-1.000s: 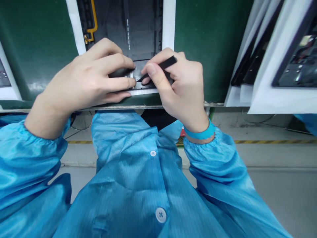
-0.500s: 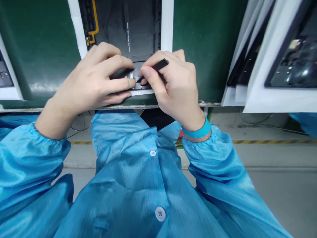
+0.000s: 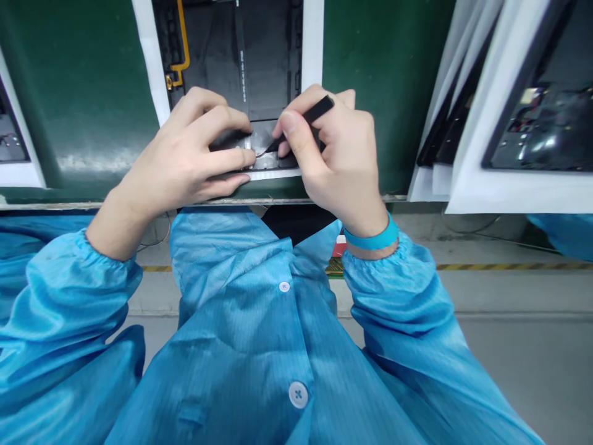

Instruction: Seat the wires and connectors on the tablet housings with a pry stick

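Observation:
Over the near end of an opened tablet-like device, my left hand lies with fingers apart and bent. Its fingertips press on a small silvery part near the device's bottom edge. My right hand pinches a slim black tool, which looks like tweezers, between thumb and fingers. The tool slants down to the left, its tip close to my left fingertips. A thin curved line shows at the tip; I cannot tell whether it is a cable. My left hand covers the device's lower left corner.
White sheeting lies beneath the device on the green tabletop. To the right, other opened devices lean with white sheets between them. Another device lies at the left edge. The table's front edge runs just below my hands.
My right hand and the black tool have shifted slightly right and up, showing more of the silvery area. My left fingertips stay on the same spot. The view has shifted a little.

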`<action>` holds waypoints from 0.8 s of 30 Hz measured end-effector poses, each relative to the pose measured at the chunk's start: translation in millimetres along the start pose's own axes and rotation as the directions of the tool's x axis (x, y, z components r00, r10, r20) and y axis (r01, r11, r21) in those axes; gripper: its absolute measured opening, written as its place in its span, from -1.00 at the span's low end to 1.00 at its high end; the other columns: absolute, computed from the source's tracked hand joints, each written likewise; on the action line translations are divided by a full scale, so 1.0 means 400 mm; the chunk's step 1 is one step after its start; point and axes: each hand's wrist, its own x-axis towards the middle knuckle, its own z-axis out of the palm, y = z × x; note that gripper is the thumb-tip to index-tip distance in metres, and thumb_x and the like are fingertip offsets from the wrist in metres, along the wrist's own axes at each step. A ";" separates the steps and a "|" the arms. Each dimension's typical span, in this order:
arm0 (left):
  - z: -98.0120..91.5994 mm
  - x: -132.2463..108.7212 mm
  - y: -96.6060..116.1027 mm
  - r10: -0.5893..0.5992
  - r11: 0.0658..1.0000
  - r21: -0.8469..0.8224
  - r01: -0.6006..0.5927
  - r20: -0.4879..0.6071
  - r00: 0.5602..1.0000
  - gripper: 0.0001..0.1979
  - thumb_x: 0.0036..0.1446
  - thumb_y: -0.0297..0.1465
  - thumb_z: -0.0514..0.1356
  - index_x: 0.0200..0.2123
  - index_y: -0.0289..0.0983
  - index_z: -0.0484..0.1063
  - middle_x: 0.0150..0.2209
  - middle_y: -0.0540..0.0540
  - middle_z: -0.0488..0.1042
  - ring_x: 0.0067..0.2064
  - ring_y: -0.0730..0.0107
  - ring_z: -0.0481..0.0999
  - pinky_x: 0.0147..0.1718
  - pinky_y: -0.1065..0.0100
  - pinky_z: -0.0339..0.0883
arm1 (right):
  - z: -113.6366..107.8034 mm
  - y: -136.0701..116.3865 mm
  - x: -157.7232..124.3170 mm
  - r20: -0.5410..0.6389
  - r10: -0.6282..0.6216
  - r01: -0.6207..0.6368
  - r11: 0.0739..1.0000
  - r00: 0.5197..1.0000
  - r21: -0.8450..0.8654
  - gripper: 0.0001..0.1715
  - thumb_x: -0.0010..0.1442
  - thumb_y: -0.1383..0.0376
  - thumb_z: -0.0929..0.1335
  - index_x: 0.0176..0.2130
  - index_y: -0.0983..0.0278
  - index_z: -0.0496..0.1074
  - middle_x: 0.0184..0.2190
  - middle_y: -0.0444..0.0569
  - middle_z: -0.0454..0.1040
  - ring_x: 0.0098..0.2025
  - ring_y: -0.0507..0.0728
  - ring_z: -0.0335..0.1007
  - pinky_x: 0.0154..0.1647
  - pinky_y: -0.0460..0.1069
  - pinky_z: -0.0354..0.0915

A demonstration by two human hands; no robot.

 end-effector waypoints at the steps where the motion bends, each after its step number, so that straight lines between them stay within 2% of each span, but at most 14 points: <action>1: 0.000 0.000 0.000 -0.005 1.000 -0.016 0.005 0.002 1.000 -0.79 0.50 -0.12 0.30 0.06 0.04 0.71 0.27 -0.14 0.61 0.32 -0.16 0.56 0.32 -0.34 0.55 | -0.001 0.003 -0.001 0.010 0.001 -0.001 1.000 1.000 0.011 -0.66 0.64 0.12 0.26 -0.21 0.03 0.48 -0.37 -0.13 0.62 -0.23 0.28 0.60 0.22 0.31 0.44; 6: -0.003 -0.001 0.000 0.015 0.998 0.057 -0.017 0.037 0.999 -0.75 0.53 -0.14 0.27 0.13 0.04 0.69 0.29 -0.17 0.61 0.31 -0.15 0.56 0.32 -0.32 0.55 | 0.001 0.012 -0.002 0.016 -0.032 0.032 0.998 0.999 0.049 -0.58 0.65 0.01 0.27 -0.24 0.03 0.50 -0.33 -0.10 0.66 -0.20 0.28 0.62 0.18 0.29 0.48; 12: 0.004 -0.001 -0.001 0.035 0.995 0.094 -0.037 0.024 0.999 -0.72 0.55 -0.15 0.24 0.18 0.06 0.69 0.31 -0.14 0.61 0.31 -0.15 0.56 0.28 -0.31 0.56 | 0.003 0.011 0.002 0.045 -0.035 0.036 0.999 0.998 -0.013 -0.58 0.65 0.01 0.25 -0.23 0.01 0.51 -0.34 -0.10 0.67 -0.17 0.29 0.60 0.19 0.28 0.50; 16: 0.008 -0.002 0.000 0.026 0.994 0.102 -0.027 0.019 0.999 -0.73 0.56 -0.13 0.23 0.15 0.06 0.70 0.28 -0.11 0.62 0.29 -0.14 0.58 0.24 -0.31 0.58 | 0.002 0.006 -0.001 0.023 -0.062 0.063 0.998 0.998 -0.024 -0.57 0.65 0.00 0.25 -0.23 0.04 0.50 -0.35 -0.08 0.66 -0.14 0.29 0.61 0.19 0.26 0.49; 20: 0.007 0.004 -0.004 0.013 0.997 0.069 -0.018 0.062 0.998 -0.67 0.58 -0.08 0.20 0.12 -0.02 0.73 0.27 -0.20 0.62 0.32 -0.23 0.55 0.22 -0.35 0.54 | 0.003 0.008 -0.003 0.027 -0.053 0.054 0.998 0.998 -0.025 -0.59 0.65 0.05 0.24 -0.23 0.04 0.48 -0.30 -0.09 0.67 -0.15 0.27 0.64 0.16 0.25 0.51; 24: -0.008 0.025 -0.011 -0.048 0.997 -0.056 0.056 0.142 0.989 -0.57 0.58 0.00 0.17 0.07 -0.10 0.74 0.23 -0.26 0.62 0.36 -0.27 0.51 0.28 -0.41 0.48 | 0.004 0.017 -0.004 0.016 0.008 -0.009 0.998 1.000 0.062 -0.55 0.66 -0.04 0.21 -0.22 0.04 0.45 -0.25 -0.08 0.66 -0.27 0.23 0.65 0.00 0.20 0.55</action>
